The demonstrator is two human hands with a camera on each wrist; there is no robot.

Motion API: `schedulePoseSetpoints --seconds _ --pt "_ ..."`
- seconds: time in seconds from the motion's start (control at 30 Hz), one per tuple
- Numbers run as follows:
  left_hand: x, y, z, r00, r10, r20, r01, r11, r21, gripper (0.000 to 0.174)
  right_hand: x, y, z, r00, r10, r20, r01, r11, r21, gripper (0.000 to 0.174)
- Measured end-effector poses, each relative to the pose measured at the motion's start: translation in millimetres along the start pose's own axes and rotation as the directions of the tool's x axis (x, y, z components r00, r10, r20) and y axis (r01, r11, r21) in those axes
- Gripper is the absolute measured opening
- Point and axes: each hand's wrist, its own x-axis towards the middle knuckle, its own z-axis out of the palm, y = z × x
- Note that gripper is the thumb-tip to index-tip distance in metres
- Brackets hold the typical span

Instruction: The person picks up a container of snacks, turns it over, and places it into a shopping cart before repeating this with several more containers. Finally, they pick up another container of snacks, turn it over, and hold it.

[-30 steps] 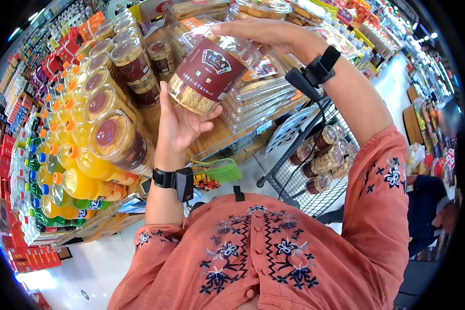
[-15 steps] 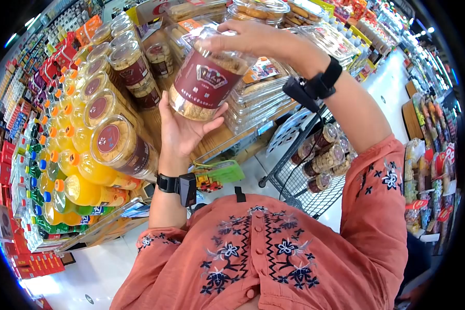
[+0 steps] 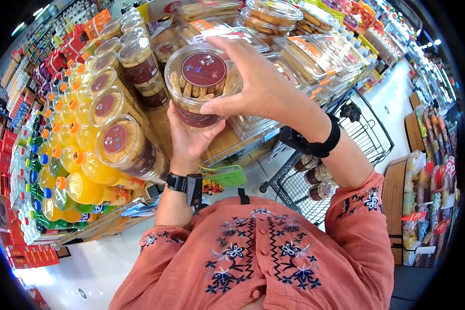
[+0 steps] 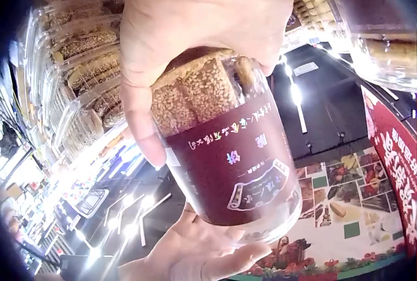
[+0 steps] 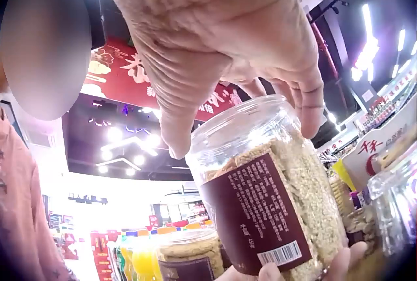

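Both hands hold a clear plastic jar of sesame biscuits, its round maroon lid sticker turned up toward the head camera. My left hand grips the jar's base from below. My right hand spans the lid end, thumb on the near side and fingers over the far rim. In the left wrist view the maroon label bears white lettering, with sesame-coated biscuits showing beside it. The right wrist view shows a barcode on the label and the right fingertips at the lid's rim.
Similar jars stand in rows on the wooden display table, beside orange drink bottles. Flat clear boxes of pastries are stacked behind. A wire shopping cart with several jars stands at the right.
The jar has tilted so its lid faces the head camera instead of its front label. My right hand has shifted to grip around the lid; the left stays beneath the base.
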Motion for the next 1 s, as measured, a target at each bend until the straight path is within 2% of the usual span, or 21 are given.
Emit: schedulePoseSetpoints --seconds 0.07,0.17,0.27,0.37,0.47,0.67,0.77,0.9,1.0 --pt "1 1 -5 1.000 0.009 -0.015 -0.010 0.999 -0.034 0.074 -1 -3 3 1.000 -0.013 -0.011 0.012 1.000 -0.005 0.101" --pt "-3 0 2 0.995 0.039 -0.094 -0.038 0.999 0.014 0.069 -1 -3 9 0.999 -0.041 -0.022 0.040 0.999 -0.036 0.101" --pt "-4 2 -3 0.995 0.048 -0.084 -0.048 0.999 -0.003 0.069 0 -3 12 0.998 -0.054 -0.017 0.054 0.998 -0.012 0.102" --pt "-6 1 -3 0.994 0.091 -0.056 -0.092 0.995 -0.030 0.069 0 -3 17 0.999 -0.038 -0.005 0.038 0.999 0.012 0.103" --pt "-7 0 -6 0.978 0.171 -0.117 -0.171 0.985 0.003 0.071 2 -1 21 1.000 -0.016 0.021 0.015 0.999 0.035 0.104" --pt "-12 2 -18 0.963 0.203 -0.177 -0.193 0.979 0.069 0.076 8 -7 38 1.000 0.001 -0.028 -0.002 1.000 -0.006 0.107" --pt "-15 0 -15 0.957 0.222 -0.188 -0.213 0.975 0.071 0.079 11 -18 42 0.998 0.062 -0.007 -0.063 0.996 -0.068 0.109" --pt "-18 -5 -7 0.958 0.259 -0.124 -0.250 0.965 0.085 0.083 14 -13 59 0.997 0.059 0.047 -0.052 0.989 -0.135 0.104" --pt "-22 -6 -17 0.948 0.264 -0.178 -0.252 0.964 0.087 0.083 16 -11 72 0.994 0.088 0.060 -0.078 0.987 -0.142 0.101"
